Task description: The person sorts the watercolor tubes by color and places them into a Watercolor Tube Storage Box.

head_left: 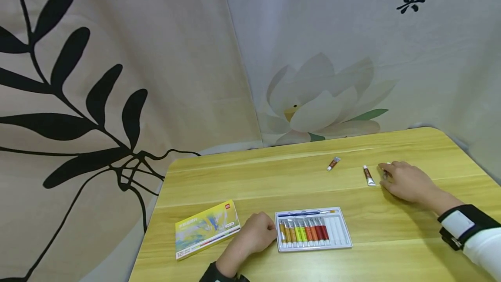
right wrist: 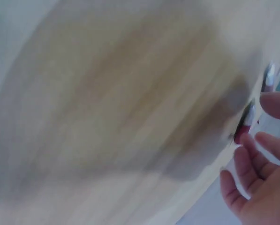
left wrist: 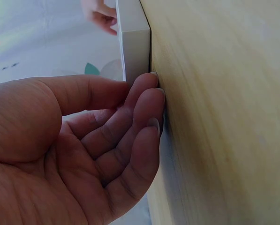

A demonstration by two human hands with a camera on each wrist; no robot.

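A white plastic tray holds a row of paint tubes in yellow, orange and red, with a blue-handled paintbrush along its top. At its left edge is my left hand; in the left wrist view the thumb and curled fingers meet at the tray's corner. My right hand is low over the table at the far right, thumb and fingers apart around a small paint tube partly hidden by them. Left of this hand lies a brown-labelled paint tube; another tube is farther left.
A yellow paint box with a printed cover lies left of the tray, beside my left forearm. The wooden table ends at a hanging cloth printed with dark leaves and a pale flower.
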